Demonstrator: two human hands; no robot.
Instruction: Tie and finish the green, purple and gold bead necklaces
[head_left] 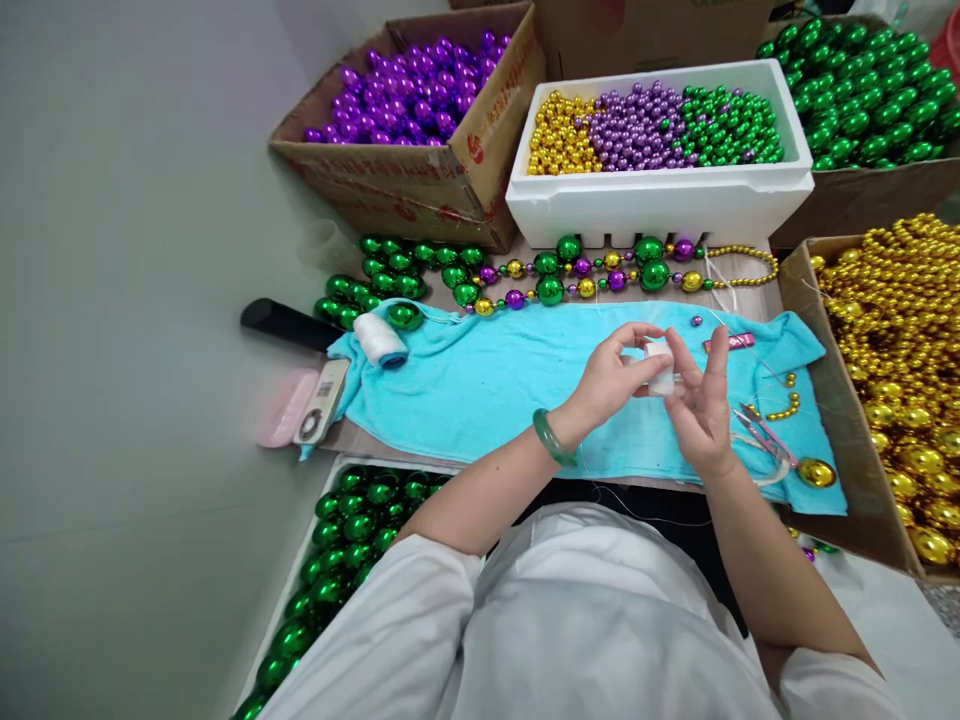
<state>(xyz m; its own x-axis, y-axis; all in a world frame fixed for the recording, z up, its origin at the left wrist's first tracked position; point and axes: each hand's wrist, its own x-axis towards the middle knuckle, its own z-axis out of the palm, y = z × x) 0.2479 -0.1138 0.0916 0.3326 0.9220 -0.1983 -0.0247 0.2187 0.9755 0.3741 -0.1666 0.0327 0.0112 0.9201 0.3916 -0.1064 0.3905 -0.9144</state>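
Plain grey floor [112,300], evenly lit

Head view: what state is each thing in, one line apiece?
Left hand: fingers pinching the small white spool.
Right hand: fingers touching the spool's other side.
Bead string: laid out flat behind the towel.
Towel: spread flat.
White foam box: open, filled with gold, purple and green beads.
Thread roll: lying on its side.
Scissors: lying on the towel.

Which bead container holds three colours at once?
The white foam box at the back centre: gold, purple and green beads lie side by side in it. The cardboard boxes each hold one colour.
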